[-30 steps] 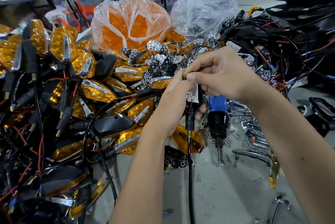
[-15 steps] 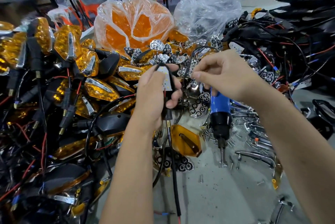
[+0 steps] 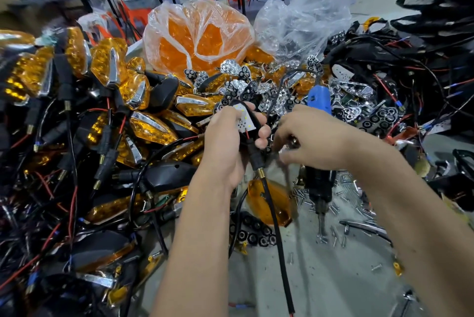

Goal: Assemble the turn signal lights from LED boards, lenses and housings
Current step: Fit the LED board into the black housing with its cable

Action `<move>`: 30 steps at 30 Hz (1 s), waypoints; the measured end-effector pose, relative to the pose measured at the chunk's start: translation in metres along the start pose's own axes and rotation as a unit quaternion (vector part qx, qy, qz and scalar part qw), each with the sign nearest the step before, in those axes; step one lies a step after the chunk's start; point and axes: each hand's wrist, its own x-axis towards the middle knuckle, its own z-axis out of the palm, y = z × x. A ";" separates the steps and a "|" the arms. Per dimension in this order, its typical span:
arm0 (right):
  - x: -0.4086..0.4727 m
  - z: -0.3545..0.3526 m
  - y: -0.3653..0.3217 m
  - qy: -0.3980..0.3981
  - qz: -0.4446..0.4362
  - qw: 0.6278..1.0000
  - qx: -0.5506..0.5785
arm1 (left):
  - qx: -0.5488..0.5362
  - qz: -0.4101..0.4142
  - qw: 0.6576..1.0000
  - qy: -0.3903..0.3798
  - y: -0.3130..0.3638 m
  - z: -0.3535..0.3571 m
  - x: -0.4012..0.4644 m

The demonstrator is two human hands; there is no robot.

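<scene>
My left hand [image 3: 228,142] grips a black housing [image 3: 252,121] with a white LED board [image 3: 243,120] seated in it, its black cable [image 3: 275,221] hanging down toward me. My right hand [image 3: 313,142] is just to its right, fingers curled and blurred, over the pile of chrome reflector pieces [image 3: 284,103]; whether it holds anything is unclear. A loose amber lens [image 3: 278,201] lies on the table below my hands.
A blue and black electric screwdriver [image 3: 319,137] hangs behind my right hand. Finished amber lights [image 3: 107,91] and wires fill the left. A bag of amber lenses [image 3: 197,37] sits at the back, black wired housings [image 3: 410,80] at right, loose screws [image 3: 333,229] on the table.
My left hand has shifted slightly right and lowered with the housing and board. My right hand has dropped from the raised wire down toward the reflector pile beside the screwdriver.
</scene>
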 end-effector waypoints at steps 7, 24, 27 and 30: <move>-0.002 -0.008 0.009 0.278 0.007 0.860 0.428 | 0.007 -0.011 1.000 -0.010 -0.001 0.003 0.000; -0.005 -0.011 0.024 0.218 -0.119 0.824 0.509 | 0.098 -0.012 0.995 -0.003 -0.007 0.003 0.004; -0.002 -0.005 0.014 0.190 -0.124 0.824 0.519 | 0.099 -0.032 0.995 -0.009 -0.007 0.004 0.003; 0.003 0.000 0.007 0.194 -0.130 0.840 0.489 | 0.054 -0.060 0.996 -0.048 -0.007 0.007 0.000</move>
